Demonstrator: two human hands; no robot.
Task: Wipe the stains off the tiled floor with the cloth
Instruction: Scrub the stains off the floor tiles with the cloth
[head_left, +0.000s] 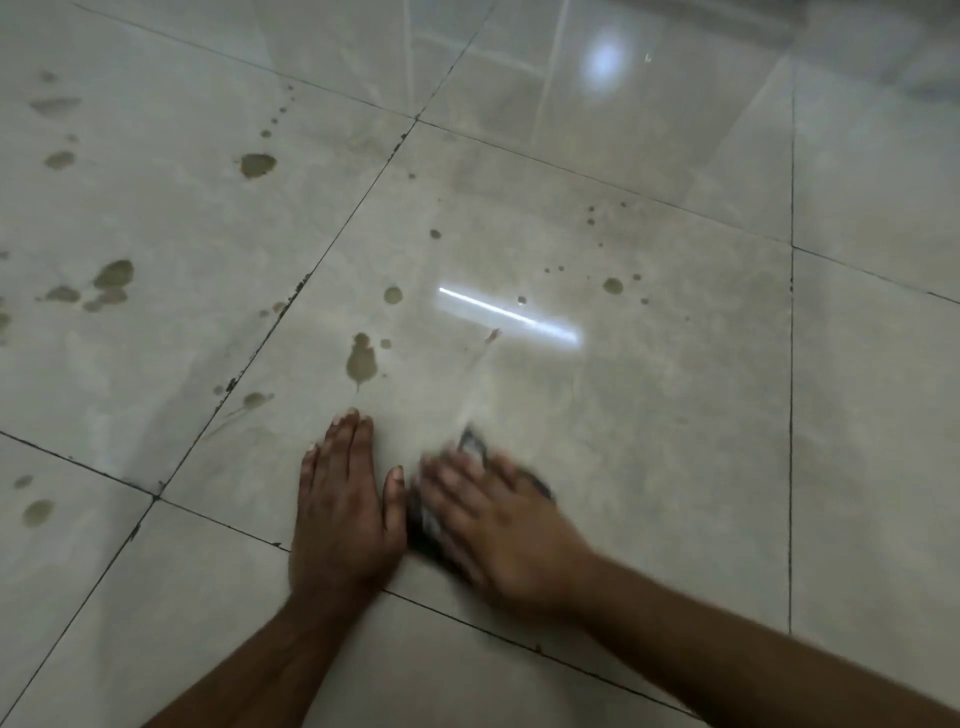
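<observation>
A glossy grey tiled floor carries several brownish stains: a large drop-shaped one just beyond my left hand, a round one farther out, and a blotch at the upper left. My left hand lies flat on the tile with straight fingers. Right beside it, my right hand presses down on a dark cloth; the hand is motion-blurred and hides most of the cloth. A wet smear runs away from the cloth.
More stains cluster on the left tile, small specks dot the right part of the middle tile, and two spots sit low at the left. Dark grout lines cross the floor. A strip light's reflection glares mid-tile.
</observation>
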